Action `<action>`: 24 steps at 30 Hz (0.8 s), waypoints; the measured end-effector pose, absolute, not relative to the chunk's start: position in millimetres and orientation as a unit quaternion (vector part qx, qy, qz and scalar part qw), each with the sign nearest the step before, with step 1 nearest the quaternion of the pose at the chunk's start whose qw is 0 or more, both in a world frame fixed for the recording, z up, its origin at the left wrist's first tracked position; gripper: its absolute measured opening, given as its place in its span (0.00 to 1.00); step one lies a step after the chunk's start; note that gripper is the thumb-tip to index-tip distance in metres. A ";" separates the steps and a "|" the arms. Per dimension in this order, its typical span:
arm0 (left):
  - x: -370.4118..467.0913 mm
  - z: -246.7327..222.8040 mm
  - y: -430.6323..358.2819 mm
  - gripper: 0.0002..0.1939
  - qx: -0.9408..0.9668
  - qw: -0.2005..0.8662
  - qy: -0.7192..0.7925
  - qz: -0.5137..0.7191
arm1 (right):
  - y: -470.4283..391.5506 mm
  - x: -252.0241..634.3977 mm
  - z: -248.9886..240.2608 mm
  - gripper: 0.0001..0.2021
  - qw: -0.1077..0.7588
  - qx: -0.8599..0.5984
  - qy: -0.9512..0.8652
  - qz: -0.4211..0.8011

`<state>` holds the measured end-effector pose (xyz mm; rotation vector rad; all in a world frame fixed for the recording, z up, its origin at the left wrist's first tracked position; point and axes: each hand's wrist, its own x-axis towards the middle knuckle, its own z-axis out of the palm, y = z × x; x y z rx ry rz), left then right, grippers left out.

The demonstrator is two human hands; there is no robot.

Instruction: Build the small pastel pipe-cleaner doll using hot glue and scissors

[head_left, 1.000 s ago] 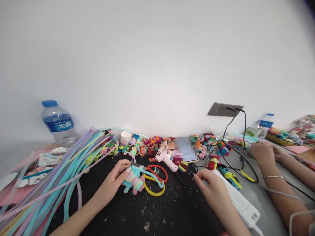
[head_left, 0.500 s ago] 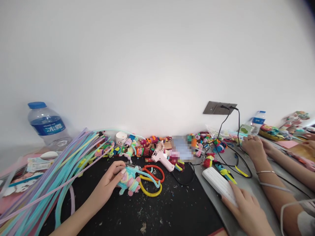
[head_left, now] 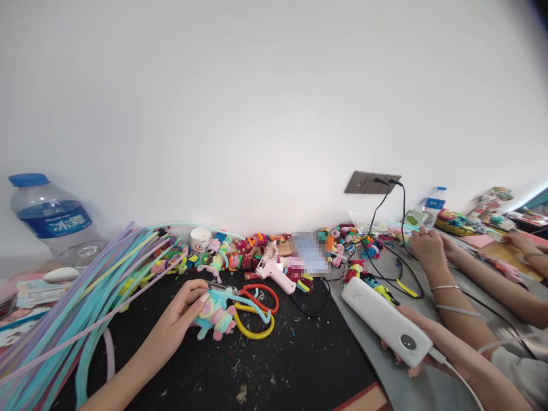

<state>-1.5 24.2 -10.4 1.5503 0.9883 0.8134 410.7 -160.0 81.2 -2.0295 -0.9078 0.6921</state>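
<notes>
My left hand [head_left: 186, 311] has its fingers closed around a small pastel pipe-cleaner figure [head_left: 216, 314] on the black mat. Scissors [head_left: 257, 319] with one red and one yellow handle loop lie against the figure, their blades partly hidden by it and my fingers. A loose turquoise strand runs from the figure across the handles. At the right, my right hand [head_left: 422, 325] grips a white power bank [head_left: 381, 322] from beneath, so several fingers are hidden. Its round dark display faces up, and a white cable [head_left: 458, 377] is plugged into its near end.
Pipe cleaners [head_left: 98, 297] spread at the left beside a water bottle [head_left: 55, 220]. A pink glue gun [head_left: 276, 274] lies beyond the scissors, before a row of fuzzy figures [head_left: 240, 260]. Black cords hang from a wall socket [head_left: 372, 182]. A co-worker's arms [head_left: 449, 294] reach in at right.
My right hand has turned and tilted the power bank, bringing its display and cable into view. My left hand stays on the figure. The whole view has swung slightly right.
</notes>
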 end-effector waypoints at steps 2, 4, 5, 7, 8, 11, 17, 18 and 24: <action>-1.5 -10.1 24.2 0.13 0.646 0.538 0.418 0.345 | -154.7 416.1 82.4 0.12 0.391 -0.806 -0.338 0.289; -1.2 -9.3 23.7 0.13 0.643 0.537 0.422 0.347 | -154.5 418.3 82.7 0.11 0.384 -0.811 -0.317 0.307; -1.0 -9.0 23.4 0.13 0.642 0.535 0.424 0.347 | -156.6 417.9 82.0 0.11 0.380 -0.813 -0.307 0.316; -0.8 -8.7 22.9 0.13 0.644 0.532 0.428 0.345 | -164.9 414.7 77.7 0.10 0.367 -0.817 -0.291 0.336; -0.7 -8.9 22.9 0.13 0.644 0.532 0.429 0.344 | -170.1 412.7 73.9 0.10 0.359 -0.819 -0.281 0.349; -0.3 -9.9 23.8 0.14 0.644 0.537 0.427 0.339 | -183.3 410.0 58.5 0.15 0.329 -0.814 -0.243 0.413; -0.3 -8.5 23.7 0.15 0.641 0.538 0.429 0.340 | -184.9 419.5 41.5 0.17 0.266 -0.826 -0.324 0.377; -0.4 -8.0 23.4 0.15 0.641 0.537 0.431 0.338 | -184.0 421.0 41.6 0.17 0.253 -0.831 -0.340 0.362; -0.4 -8.8 23.9 0.14 0.647 0.532 0.428 0.340 | -184.0 424.7 41.2 0.18 0.217 -0.849 -0.389 0.284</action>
